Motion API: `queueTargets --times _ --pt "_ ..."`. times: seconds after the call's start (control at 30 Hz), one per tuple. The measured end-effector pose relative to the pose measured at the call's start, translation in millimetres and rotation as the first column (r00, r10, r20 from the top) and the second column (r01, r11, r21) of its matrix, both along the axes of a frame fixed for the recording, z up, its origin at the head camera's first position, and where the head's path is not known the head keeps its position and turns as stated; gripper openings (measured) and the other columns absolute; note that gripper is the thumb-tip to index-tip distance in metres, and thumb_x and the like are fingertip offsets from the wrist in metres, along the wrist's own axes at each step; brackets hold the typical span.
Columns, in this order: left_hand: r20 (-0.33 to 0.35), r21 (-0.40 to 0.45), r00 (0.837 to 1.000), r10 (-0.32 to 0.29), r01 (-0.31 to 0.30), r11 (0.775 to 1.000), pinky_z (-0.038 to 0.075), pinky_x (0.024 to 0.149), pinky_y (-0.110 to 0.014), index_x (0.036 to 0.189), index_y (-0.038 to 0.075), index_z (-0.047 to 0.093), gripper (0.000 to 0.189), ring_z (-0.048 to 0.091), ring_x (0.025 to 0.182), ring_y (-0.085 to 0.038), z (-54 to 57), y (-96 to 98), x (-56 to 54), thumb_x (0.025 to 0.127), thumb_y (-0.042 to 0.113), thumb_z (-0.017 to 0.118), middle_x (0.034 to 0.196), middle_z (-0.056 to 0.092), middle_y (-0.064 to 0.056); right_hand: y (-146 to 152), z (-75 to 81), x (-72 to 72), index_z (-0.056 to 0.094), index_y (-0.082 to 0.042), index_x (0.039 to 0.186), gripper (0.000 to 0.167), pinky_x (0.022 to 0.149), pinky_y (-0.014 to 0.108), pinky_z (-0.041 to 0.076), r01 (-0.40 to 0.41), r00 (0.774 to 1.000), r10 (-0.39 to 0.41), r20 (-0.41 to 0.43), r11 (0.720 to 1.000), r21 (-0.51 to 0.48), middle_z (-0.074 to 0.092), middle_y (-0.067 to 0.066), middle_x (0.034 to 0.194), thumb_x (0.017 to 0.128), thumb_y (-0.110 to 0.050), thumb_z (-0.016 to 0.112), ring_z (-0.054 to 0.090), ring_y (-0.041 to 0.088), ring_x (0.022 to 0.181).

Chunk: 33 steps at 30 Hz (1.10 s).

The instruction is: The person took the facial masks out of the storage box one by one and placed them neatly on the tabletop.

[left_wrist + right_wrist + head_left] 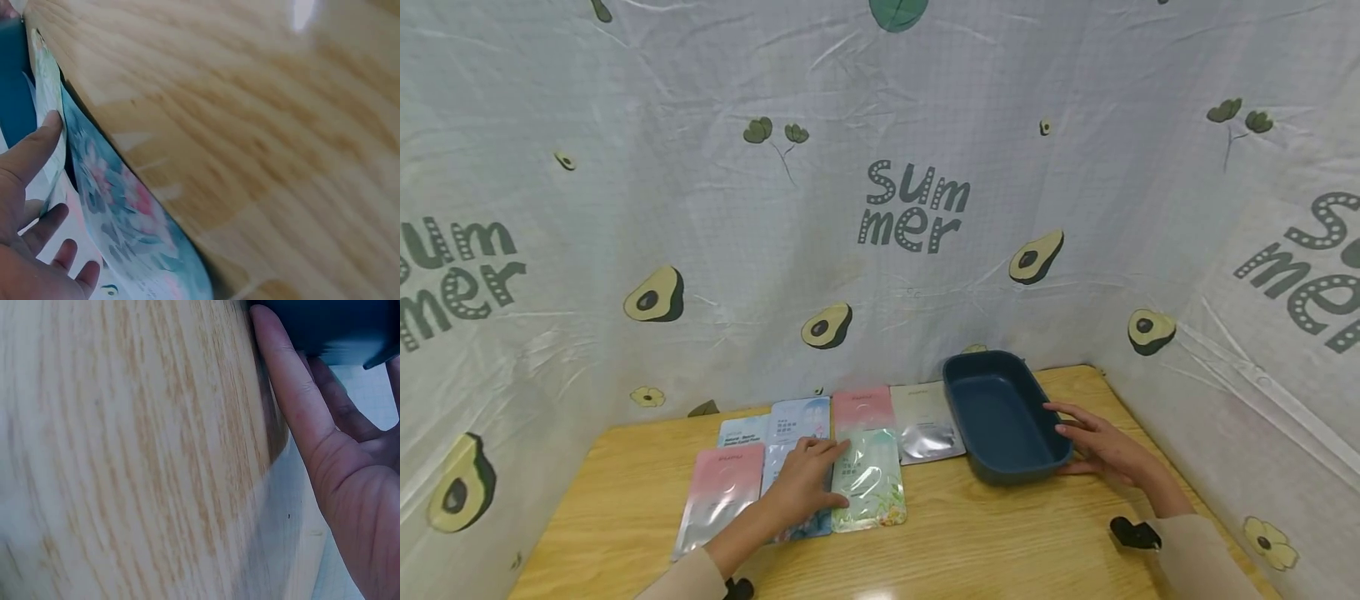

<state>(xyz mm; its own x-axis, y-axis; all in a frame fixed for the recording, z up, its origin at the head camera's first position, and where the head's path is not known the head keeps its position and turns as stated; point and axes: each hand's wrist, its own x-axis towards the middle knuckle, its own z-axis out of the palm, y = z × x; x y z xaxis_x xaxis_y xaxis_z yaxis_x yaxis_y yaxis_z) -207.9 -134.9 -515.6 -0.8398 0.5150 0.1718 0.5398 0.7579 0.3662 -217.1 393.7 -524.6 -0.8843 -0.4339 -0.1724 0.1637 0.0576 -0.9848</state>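
My left hand (805,482) holds a green sheet mask packet (872,487) by its left side, thumb near the lower part and fingers at the top. In the left wrist view, the thumb (53,125) lies along that packet's edge while the other fingers spread over the packets beneath. Just left of it is a blue floral packet (119,200). At the right, my right hand (1105,446) grips the side of a dark blue plastic bin (1011,479), fingers over the rim and thumb low on the outer wall.
A pink packet (718,492) lies at the left of the wooden table (970,542). Behind are a light blue packet (801,414), a second pink one (863,404) and a cream-silver one (925,421) beside the bin. A printed white cloth (737,250) hangs behind and at both sides.
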Motion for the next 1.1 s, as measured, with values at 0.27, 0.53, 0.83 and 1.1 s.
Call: queueTargets --times 0.27,0.53,0.83,1.1 --pt "0.021 0.025 0.999 -0.024 0.024 0.999 0.043 0.104 -0.059 0.144 -0.002 0.054 0.091 0.049 0.129 -0.043 -2.4 -4.9 1.8 0.070 0.032 0.094 0.140 0.056 -0.023 1.7 -2.4 0.1 0.018 -0.015 0.163 0.059 0.094 0.059 0.052 -0.001 1.000 0.001 0.004 1.000 0.008 -0.018 0.019 0.166 0.111 -0.019 0.045 -0.006 0.046 0.148" --pt "0.133 0.089 0.991 0.000 -0.012 0.996 0.041 0.108 -0.055 0.148 -0.005 0.047 0.093 0.048 0.134 -0.046 -5.0 -1.4 6.5 0.074 0.032 0.091 0.146 0.049 -0.029 4.1 -1.2 5.1 0.018 -0.015 0.163 0.058 0.094 0.058 0.053 0.017 1.000 -0.017 -0.011 1.000 0.017 -0.018 0.018 0.166 0.111 -0.021 0.044 0.005 0.038 0.150" --pt "0.187 0.089 0.982 -0.014 -0.003 0.996 0.040 0.109 -0.055 0.150 -0.003 0.045 0.093 0.043 0.139 -0.044 -8.3 -0.8 3.3 0.077 0.033 0.089 0.151 0.044 -0.027 4.3 -3.3 8.4 0.017 -0.016 0.163 0.058 0.097 0.058 0.051 0.028 0.999 -0.028 0.021 1.000 0.007 -0.012 0.018 0.167 0.111 -0.021 0.043 0.046 0.005 0.129" --pt "0.211 0.102 0.976 -0.056 0.035 0.994 0.037 0.111 -0.058 0.152 -0.003 0.042 0.092 0.034 0.144 -0.047 -8.9 -2.4 -0.2 0.080 0.031 0.087 0.158 0.034 -0.028 5.5 -3.3 6.5 0.017 -0.017 0.163 0.059 0.097 0.058 0.051 0.023 0.999 -0.023 0.029 1.000 0.007 -0.009 0.020 0.166 0.111 -0.021 0.043 0.039 0.024 0.140"
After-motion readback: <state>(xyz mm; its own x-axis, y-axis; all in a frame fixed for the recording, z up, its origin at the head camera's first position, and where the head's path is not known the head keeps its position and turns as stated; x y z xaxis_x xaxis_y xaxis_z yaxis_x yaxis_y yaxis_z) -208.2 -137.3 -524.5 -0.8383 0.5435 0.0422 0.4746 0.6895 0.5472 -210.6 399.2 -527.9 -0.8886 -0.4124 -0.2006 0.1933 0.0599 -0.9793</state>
